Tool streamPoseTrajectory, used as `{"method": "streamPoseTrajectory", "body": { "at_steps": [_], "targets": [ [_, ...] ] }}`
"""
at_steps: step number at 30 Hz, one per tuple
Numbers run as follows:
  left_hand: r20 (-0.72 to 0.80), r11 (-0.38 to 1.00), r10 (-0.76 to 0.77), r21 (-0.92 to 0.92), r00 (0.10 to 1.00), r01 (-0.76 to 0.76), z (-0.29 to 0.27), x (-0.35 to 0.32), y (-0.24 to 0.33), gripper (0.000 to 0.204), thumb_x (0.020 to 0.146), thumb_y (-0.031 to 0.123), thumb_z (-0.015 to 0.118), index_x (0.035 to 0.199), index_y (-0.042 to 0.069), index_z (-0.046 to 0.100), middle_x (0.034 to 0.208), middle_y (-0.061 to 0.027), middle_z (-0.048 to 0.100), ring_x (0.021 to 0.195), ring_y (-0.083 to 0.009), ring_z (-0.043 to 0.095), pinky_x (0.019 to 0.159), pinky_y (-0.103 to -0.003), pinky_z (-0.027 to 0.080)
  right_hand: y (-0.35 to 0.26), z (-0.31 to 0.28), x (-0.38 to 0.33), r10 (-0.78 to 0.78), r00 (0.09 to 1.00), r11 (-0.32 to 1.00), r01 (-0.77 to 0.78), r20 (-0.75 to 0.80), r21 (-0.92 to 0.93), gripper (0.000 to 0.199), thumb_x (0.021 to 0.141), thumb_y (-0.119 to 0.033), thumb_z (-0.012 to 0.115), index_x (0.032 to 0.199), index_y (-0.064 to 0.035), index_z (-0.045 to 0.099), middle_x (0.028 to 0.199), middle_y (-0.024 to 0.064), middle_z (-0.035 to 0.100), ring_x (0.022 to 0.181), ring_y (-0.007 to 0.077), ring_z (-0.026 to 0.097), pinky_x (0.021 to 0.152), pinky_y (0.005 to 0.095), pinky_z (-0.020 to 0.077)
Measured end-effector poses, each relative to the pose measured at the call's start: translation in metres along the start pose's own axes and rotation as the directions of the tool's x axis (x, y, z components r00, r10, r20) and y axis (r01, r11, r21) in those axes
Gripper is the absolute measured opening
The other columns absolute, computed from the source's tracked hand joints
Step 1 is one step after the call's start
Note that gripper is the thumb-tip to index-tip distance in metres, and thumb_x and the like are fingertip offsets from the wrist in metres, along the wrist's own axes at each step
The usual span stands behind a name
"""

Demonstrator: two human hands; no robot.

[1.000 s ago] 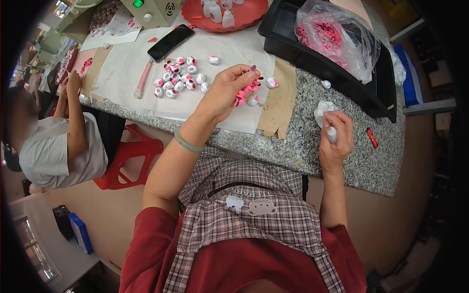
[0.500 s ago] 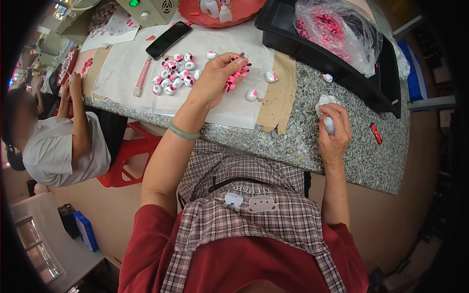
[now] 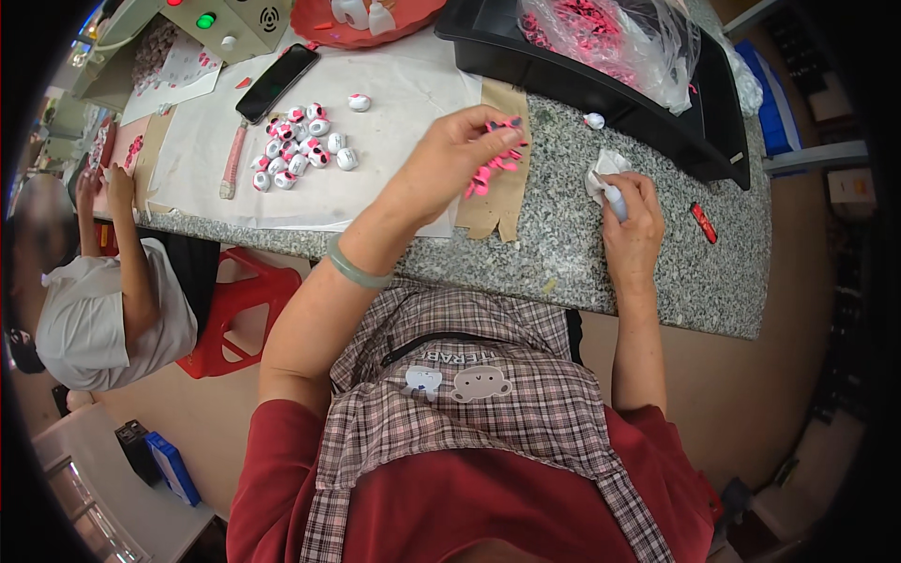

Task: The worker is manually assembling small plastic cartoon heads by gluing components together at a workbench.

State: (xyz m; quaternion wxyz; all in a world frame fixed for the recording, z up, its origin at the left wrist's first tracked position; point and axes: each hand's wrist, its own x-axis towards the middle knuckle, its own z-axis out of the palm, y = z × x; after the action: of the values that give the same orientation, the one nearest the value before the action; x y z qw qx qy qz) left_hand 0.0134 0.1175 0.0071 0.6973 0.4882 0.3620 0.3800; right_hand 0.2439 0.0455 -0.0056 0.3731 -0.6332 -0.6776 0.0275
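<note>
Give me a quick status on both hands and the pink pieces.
Left hand pinching a bunch of pink pieces above the granite counter. Right hand gripping a small white tool with white cloth. Nothing between the hands.

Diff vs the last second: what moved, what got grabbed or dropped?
The left hand pulled back from the white paper sheet toward the granite counter's near edge, carrying a bunch of small pink pieces in its fingers; nothing visibly let go. The right hand stayed on the counter, still gripping a small white tool. The cluster of pink-and-white beads and the black tray look unmoved.
</note>
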Motion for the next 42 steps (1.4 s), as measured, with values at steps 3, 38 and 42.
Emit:
{"method": "streamPoseTrajectory", "body": {
  "at_steps": [3,38,42],
  "targets": [
    [0.044,0.981,-0.028,0.194,0.999,0.019,0.024,0.008,-0.009,0.015,0.088,0.017,0.059,0.095,0.004,0.058,0.086,-0.0027,0.06,0.067,-0.0076,0.056,0.055,-0.022,0.045,0.009,-0.005,0.003,0.039,0.999,0.996,-0.039,0.007,-0.078,0.019,0.072,0.005,0.061,0.09,-0.0023,0.062,0.086,0.0101,0.058,0.078,0.0264,0.06,0.067,0.0331,0.0465],
    [0.046,0.298,0.581,0.917,0.813,-0.265,-0.032,-0.053,-0.017,0.025,0.074,0.0,0.06,0.099,0.004,0.061,0.094,-0.0097,0.06,0.077,-0.021,0.057,0.062,-0.028,0.047,-0.022,-0.002,-0.019,0.296,0.944,0.807,-0.329,0.147,0.491,0.014,0.083,0.002,0.057,0.096,-0.0018,0.062,0.083,0.002,0.062,0.06,0.0035,0.048,0.053,0.0165,0.0386],
    [-0.009,0.465,0.495,0.848,0.869,-0.256,-0.031,-0.055,-0.014,0.026,0.077,0.001,0.061,0.103,0.003,0.059,0.096,-0.0107,0.061,0.078,-0.0182,0.058,0.066,-0.027,0.048,-0.026,-0.004,-0.02,0.255,0.948,0.794,-0.317,0.189,0.519,0.017,0.083,-0.001,0.057,0.1,-0.0022,0.058,0.087,0.0029,0.059,0.061,0.0036,0.047,0.05,0.0166,0.0362]
  ]
}}
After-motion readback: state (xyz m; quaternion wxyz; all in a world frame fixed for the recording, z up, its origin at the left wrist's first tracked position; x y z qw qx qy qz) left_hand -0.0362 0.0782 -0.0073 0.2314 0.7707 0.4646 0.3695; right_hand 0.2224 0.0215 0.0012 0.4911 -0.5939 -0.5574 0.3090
